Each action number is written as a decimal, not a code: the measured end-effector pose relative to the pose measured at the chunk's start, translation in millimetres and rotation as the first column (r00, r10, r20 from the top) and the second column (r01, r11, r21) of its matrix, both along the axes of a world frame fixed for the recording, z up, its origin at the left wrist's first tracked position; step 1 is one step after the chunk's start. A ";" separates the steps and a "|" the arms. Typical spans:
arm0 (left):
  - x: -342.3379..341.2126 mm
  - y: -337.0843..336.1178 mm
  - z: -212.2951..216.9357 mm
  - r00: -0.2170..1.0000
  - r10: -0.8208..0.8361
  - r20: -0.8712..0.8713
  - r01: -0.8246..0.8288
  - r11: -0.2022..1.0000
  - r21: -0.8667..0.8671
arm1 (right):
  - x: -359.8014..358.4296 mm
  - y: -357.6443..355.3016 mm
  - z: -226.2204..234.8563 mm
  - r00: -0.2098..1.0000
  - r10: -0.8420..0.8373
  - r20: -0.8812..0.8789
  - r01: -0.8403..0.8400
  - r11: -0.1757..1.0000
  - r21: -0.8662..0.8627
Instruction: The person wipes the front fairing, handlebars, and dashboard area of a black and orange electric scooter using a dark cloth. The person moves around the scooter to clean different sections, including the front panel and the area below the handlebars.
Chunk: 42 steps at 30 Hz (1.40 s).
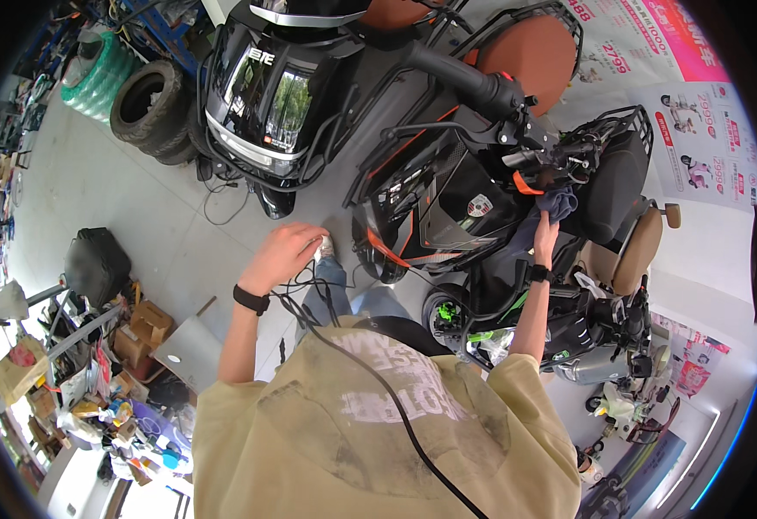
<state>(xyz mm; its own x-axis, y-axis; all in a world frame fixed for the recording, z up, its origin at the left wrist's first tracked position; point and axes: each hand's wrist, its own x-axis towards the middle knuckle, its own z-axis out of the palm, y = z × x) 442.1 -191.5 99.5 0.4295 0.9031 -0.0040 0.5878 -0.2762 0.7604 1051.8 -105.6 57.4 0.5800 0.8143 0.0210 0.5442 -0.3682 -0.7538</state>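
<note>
My right hand [547, 232] presses a bunched dark grey-blue cloth [558, 202] against the scooter just below its handlebar controls, fingers closed round the cloth. This black scooter [456, 203] has orange trim and a shield-shaped badge on its front panel. Over the floor on the left, my left hand [285, 255] hangs in the air with its back up. Its fingers are stretched loosely to the right, and I see nothing held in them. Thin black cables [309, 298] dangle just below that hand, in front of my shirt.
Another black scooter [266, 95] stands ahead on the left, beside stacked tyres [149, 108]. A scooter with green accents [569, 324] is close on my right. Cartons [149, 324] and clutter fill the lower left, near a black case [97, 264]. Posters [699, 143] cover the right side.
</note>
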 end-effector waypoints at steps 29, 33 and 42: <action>172.4 -196.3 63.6 0.829 -0.552 0.089 0.559 0.824 -0.096 | -120.5 -480.0 -31.7 0.639 0.160 -0.752 -0.398 0.906 -0.145; 216.2 -216.8 51.4 0.724 -0.688 0.045 0.678 0.722 0.136 | -169.8 -472.8 36.9 0.518 0.380 -0.766 -0.401 0.899 0.175; 202.2 -206.3 25.0 0.706 -0.707 -0.040 0.708 0.703 0.069 | -200.8 -452.7 108.4 0.766 0.583 -0.272 -0.597 0.801 0.037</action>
<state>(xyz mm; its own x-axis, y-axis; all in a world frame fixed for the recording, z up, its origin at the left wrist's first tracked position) 644.3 -397.8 124.5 0.9425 0.3315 0.0415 0.2036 -0.6685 0.7153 850.9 -558.3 165.7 -0.0369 0.9936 -0.1069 0.4560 -0.0784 -0.8865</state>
